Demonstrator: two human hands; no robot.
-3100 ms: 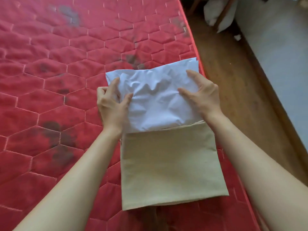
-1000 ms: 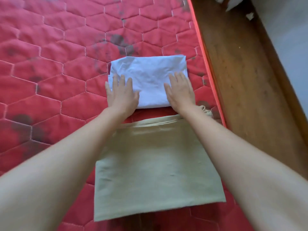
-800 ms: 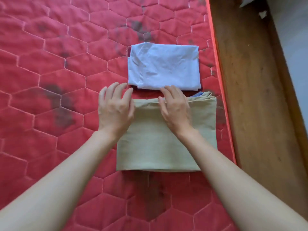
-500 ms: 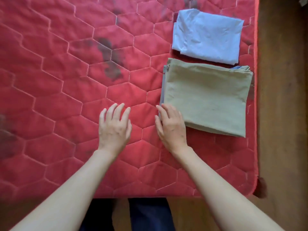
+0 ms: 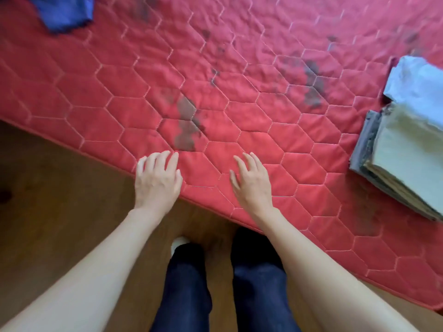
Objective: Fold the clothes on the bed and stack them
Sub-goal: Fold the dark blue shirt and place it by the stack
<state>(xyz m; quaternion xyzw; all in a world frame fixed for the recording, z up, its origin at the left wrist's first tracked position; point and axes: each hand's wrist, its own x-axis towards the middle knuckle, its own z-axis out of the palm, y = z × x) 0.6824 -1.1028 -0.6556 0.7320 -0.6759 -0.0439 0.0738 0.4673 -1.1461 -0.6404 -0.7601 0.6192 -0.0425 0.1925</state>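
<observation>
A folded white cloth lies at the right edge of the red quilted mattress. Just in front of it sits a stack of folded clothes with a beige piece on top and grey layers under it. A loose blue garment lies crumpled at the far left corner. My left hand hovers over the mattress's near edge, fingers spread, holding nothing. My right hand is beside it over the mattress, fingers relaxed and empty. Both hands are well apart from all the clothes.
The mattress edge runs diagonally from left to lower right. Brown wooden floor lies in front of it. My legs in dark trousers stand against the bed below my arms. Dark stains mark the mattress.
Both hands have left the white cloth and the beige stack. The view has swung left, so the folded pieces now sit at the right edge and a blue garment has appeared at top left.
</observation>
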